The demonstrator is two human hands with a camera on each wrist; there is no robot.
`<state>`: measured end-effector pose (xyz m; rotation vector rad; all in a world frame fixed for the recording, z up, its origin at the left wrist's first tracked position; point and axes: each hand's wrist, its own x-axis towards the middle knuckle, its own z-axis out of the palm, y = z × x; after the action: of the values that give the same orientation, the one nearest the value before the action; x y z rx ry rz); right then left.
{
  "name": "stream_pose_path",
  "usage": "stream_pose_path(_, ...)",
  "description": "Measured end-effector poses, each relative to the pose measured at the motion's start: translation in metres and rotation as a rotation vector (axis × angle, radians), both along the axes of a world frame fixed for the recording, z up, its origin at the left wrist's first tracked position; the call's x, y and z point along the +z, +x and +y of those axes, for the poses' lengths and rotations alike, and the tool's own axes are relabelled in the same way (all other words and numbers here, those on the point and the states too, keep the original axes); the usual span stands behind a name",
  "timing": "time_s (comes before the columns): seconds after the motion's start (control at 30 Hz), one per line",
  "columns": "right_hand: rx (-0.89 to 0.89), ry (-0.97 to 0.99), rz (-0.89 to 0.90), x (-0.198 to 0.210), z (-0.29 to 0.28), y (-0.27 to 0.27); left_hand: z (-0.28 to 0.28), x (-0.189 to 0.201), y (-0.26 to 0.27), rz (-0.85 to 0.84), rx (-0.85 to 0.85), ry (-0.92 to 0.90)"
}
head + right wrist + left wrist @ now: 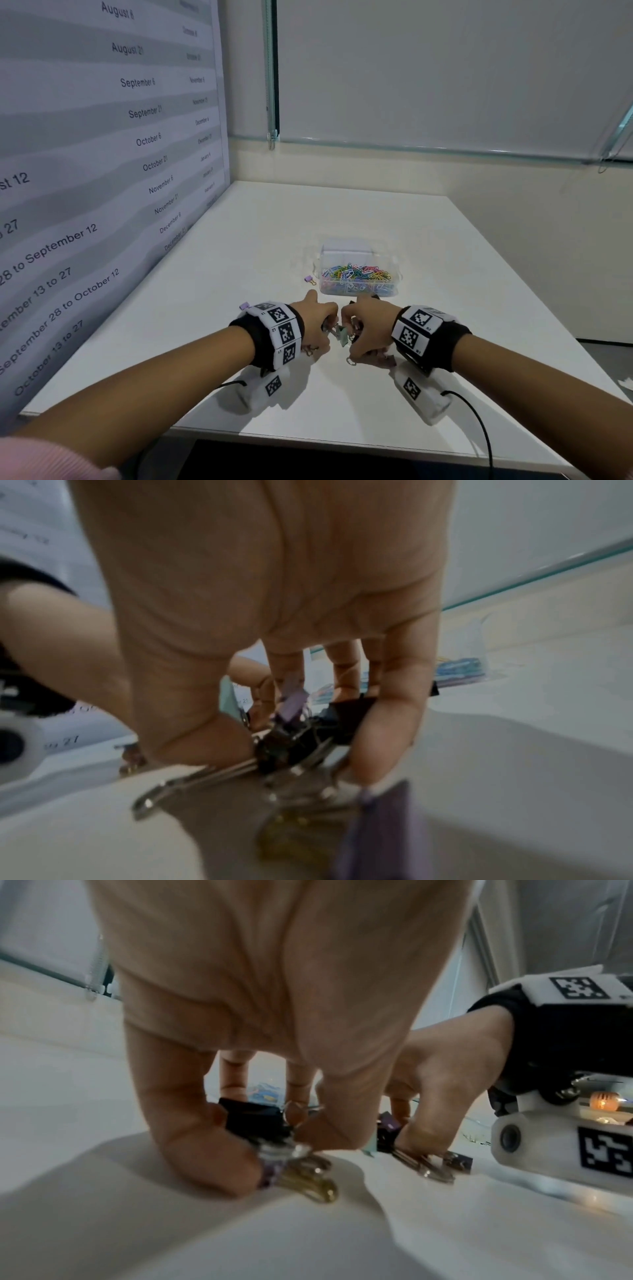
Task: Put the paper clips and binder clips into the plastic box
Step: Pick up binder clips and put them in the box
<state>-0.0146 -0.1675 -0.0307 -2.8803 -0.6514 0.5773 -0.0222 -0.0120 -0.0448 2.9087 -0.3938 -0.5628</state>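
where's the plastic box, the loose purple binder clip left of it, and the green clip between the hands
plastic box (359,293), head view, near clear wall
purple binder clip (309,279), head view, purple body
green clip (342,331), head view, green body

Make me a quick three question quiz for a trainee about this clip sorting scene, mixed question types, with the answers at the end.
1. True or false: the plastic box already holds coloured paper clips.
2. Multiple choice: where does the lone purple binder clip lie? A) inside the box B) on the table to the left of the box C) on top of the left wrist band
3. Fill in: both the left hand and the right hand have their fingers curled around ______.

Key
1. True
2. B
3. Binder clips, gathered on the table near the front of the box
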Motion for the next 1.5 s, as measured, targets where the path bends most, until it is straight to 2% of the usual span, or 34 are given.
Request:
stream_pose_path(0.23,0.004,0.028,0.013,0.005,-0.001,0.004,0.000,-0.002,0.006,0.020,0.031,0.049)
stream_pose_path(0.4,-0.001,0.047,-0.057,0.012,-0.011,0.020,0.008,-0.004,0.010,0.006,-0.039,0.020)
stream_pose_path(0.57,-0.048,0.126,0.131,0.009,-0.023,0.022,0.014,-0.007,0.007,-0.130,-0.109,0.101)
stream_pose_path(0.67,-0.012,0.109,0.160,0.011,-0.023,0.017,0.018,-0.006,0.008,-0.175,-0.097,0.147)
stream_pose_path(0.9,0.134,0.065,0.129,0.009,-0.010,0.002,0.026,0.001,0.012,-0.119,-0.146,0.055)
stream_pose_path(1.07,0.092,0.025,0.154,0.007,-0.004,-0.002,0.022,0.005,0.019,-0.099,-0.104,0.039)
stream_pose_path(1.23,0.090,-0.041,0.104,0.002,0.000,-0.002,0.015,0.010,0.026,-0.103,-0.047,0.072)
stream_pose_path(1.5,0.058,0.022,0.005,-0.003,0.000,0.007,0.017,0.012,0.032,-0.081,0.035,-0.136)
